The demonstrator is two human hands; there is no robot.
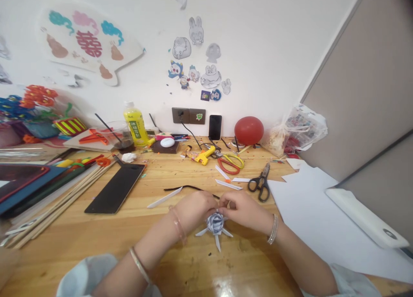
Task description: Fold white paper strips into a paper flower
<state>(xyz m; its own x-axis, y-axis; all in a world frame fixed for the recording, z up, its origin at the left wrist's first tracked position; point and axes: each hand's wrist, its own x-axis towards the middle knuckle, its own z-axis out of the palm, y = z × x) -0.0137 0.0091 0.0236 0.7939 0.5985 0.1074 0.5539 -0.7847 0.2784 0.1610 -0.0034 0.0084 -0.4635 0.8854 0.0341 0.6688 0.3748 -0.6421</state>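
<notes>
A white folded-paper ball (215, 223) with pointed paper strips sticking out rests on the wooden table between my hands. My left hand (198, 205) is closed at its far edge, with the fingertips pinched together. From the other side my right hand (239, 207) pinches at the same spot, thumb against index finger. The two sets of fingertips meet there and hide the bit of paper they grip. Just beyond my hands lie a black fuzzy stem (176, 188) and a loose white paper strip (164, 198).
Black-handled scissors (260, 183) lie right of more paper strips (228, 184). Behind are red-and-yellow-handled scissors (230, 164), a yellow glue gun (205, 155) and a red balloon (249, 131). A dark tablet (116, 188) lies left; white paper sheets (309, 215) cover the right side.
</notes>
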